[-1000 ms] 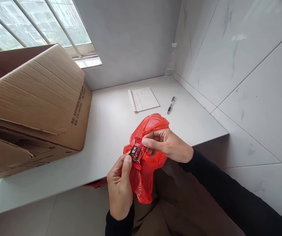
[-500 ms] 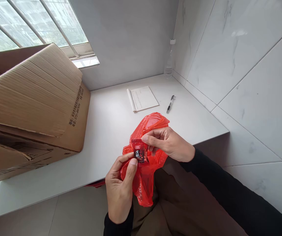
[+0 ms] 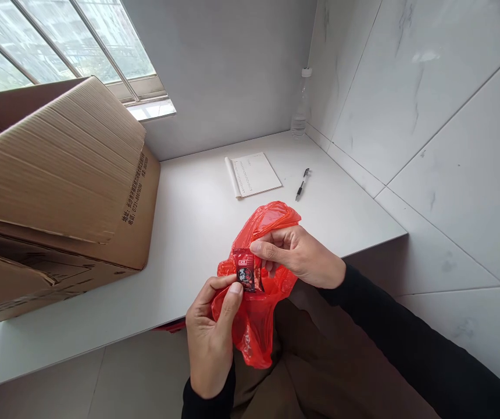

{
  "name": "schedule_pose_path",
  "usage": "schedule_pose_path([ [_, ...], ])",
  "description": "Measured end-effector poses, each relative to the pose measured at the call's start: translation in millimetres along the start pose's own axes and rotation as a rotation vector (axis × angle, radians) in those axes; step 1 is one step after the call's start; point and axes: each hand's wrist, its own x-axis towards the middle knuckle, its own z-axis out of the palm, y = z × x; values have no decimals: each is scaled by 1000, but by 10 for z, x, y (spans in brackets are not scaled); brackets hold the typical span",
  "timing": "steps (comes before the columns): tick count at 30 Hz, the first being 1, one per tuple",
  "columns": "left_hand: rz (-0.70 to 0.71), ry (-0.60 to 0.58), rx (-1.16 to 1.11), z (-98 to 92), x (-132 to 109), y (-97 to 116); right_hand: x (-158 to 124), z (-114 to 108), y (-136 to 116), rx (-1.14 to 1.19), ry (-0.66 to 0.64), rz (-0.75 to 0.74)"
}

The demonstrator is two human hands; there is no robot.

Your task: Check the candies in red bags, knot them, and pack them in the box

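Observation:
A small red and black printed snack packet (image 3: 245,273) is held up in front of a crumpled red plastic bag (image 3: 267,221). My left hand (image 3: 213,331) pinches the packet's lower left edge between thumb and forefinger. At its upper right corner, my right hand (image 3: 300,253) grips it with thumb and forefinger, the other fingers curled over the bag. The bag lies partly on the table's front edge and hangs down over my lap. What is inside the bag is hidden.
On the white table (image 3: 184,233) lie an open notepad (image 3: 256,174) and a black pen (image 3: 302,185). A clear bottle (image 3: 300,107) stands in the back corner. A large open cardboard box (image 3: 79,192) fills the left side, below a barred window (image 3: 79,41).
The packet has tilted slightly between my fingers, and my left hand has shifted a little to the left. Both hands keep their pinch.

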Motion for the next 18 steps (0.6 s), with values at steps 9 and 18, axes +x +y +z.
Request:
schedule_pose_path([
  [9,-9,42,-13,47,-21,88,-5,5,26,70,14,7],
  [18,125,191,22,165,-21,195,-66,20,70,163,25,96],
])
